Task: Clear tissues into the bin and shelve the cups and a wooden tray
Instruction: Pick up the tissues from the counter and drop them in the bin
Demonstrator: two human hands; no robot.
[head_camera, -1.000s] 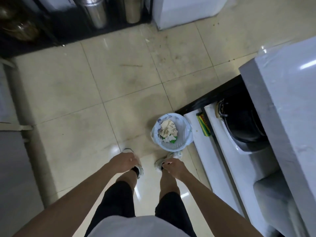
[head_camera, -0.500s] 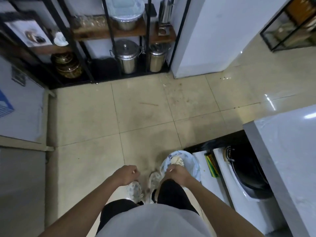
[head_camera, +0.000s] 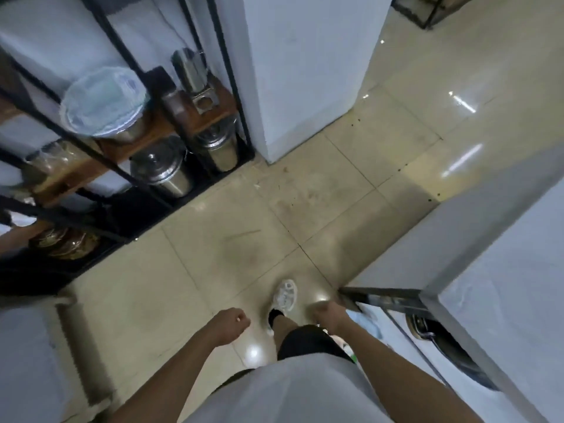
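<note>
Head view: your left hand [head_camera: 231,324] has its fingers curled into a loose fist with nothing in it, hanging over the tiled floor [head_camera: 189,270]. Your right hand [head_camera: 328,312] is blurred; its fingers look curled under and I cannot tell whether they carry anything. Just beside that hand, low at the right, a pale blurred rim may be the bin, but it is too smeared to call. A white shoe [head_camera: 285,295] steps forward between your hands.

Further out, the black-framed shelf [head_camera: 122,166] stands ahead on your left, with a wooden board carrying a covered pot [head_camera: 102,102], and steel canisters [head_camera: 164,172] below it. The grey counter [head_camera: 503,270] runs along your right. No cups or wooden tray are in sight.

Judging by this, the tissue step looks finished or nearly so, and you are between steps. The next move probably calls for turning to the counter, finding the cups and tray, then carrying them to a free shelf board.
</note>
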